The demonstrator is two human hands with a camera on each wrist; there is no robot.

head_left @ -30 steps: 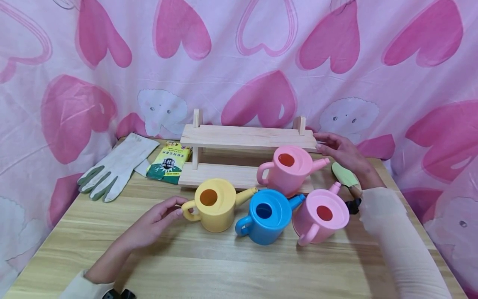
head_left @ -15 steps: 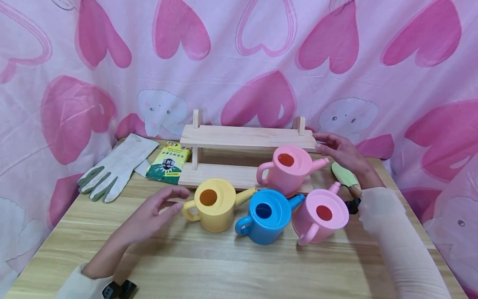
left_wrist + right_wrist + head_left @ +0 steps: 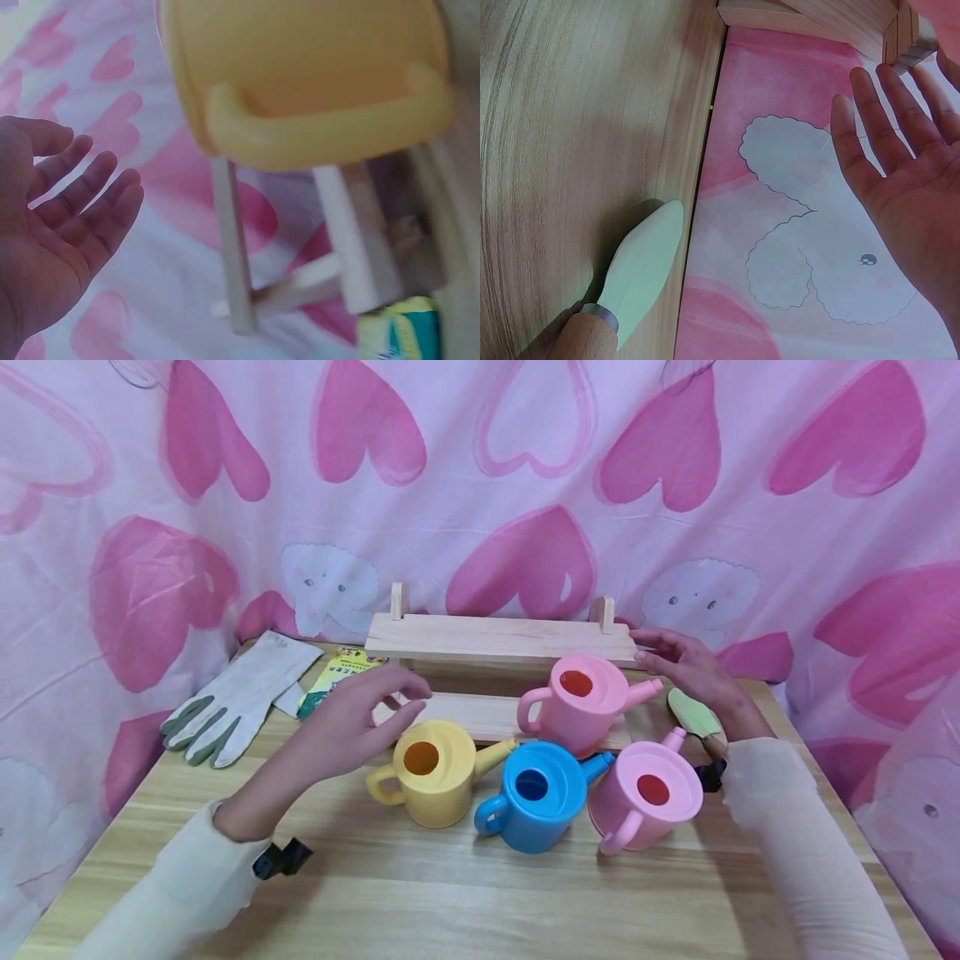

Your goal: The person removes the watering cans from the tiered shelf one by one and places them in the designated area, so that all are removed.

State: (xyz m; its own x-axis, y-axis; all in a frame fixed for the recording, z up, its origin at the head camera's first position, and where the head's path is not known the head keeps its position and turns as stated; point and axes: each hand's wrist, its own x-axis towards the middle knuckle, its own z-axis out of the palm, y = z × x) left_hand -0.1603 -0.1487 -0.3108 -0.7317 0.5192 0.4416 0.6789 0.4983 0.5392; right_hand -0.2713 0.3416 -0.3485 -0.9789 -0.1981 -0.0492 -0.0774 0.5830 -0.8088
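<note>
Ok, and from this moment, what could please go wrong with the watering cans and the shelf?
The left hand hangs close to the yellow watering can, so a low sweep might knock it.

The yellow spout points toward the blue watering can, with little space between; lifting either carelessly could bump the other.

The right hand is at the right end of the wooden shelf; a push there could perhaps shift it.

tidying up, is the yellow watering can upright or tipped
Upright: the yellow watering can stands base-down on the table, its top opening facing up.
</note>
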